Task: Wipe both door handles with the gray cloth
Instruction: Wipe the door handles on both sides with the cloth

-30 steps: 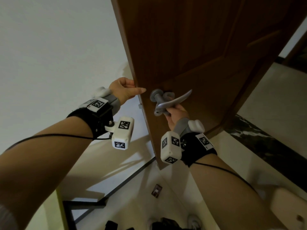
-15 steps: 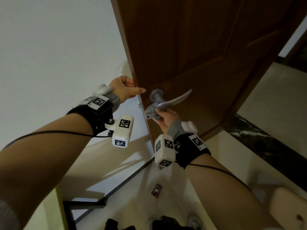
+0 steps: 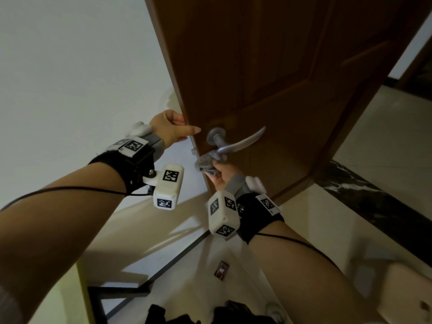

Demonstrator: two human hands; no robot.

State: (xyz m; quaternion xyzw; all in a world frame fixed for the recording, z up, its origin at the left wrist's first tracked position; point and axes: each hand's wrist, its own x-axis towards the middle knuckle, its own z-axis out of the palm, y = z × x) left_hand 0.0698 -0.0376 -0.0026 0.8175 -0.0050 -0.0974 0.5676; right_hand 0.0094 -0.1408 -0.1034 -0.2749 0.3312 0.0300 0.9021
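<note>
A brown wooden door [image 3: 268,66] stands ajar with its edge toward me. On its near face a silver lever handle [image 3: 238,142] points right. My right hand [image 3: 221,174] is closed on the bunched gray cloth [image 3: 207,163], which sits just below the handle's neck and touches it. My left hand [image 3: 170,129] grips the door's edge at handle height, thumb on the near face. The handle on the far side of the door is hidden.
A white wall [image 3: 77,73] fills the left. Below lies a pale tiled floor [image 3: 304,230] with a dark marble threshold strip [image 3: 374,202] at the right, a small dark object [image 3: 221,270] on the floor and dark shoes [image 3: 210,314] at the bottom edge.
My right hand has slid left and down from under the lever to below the handle's neck, bringing the cloth into sight. My left hand stays on the door edge.
</note>
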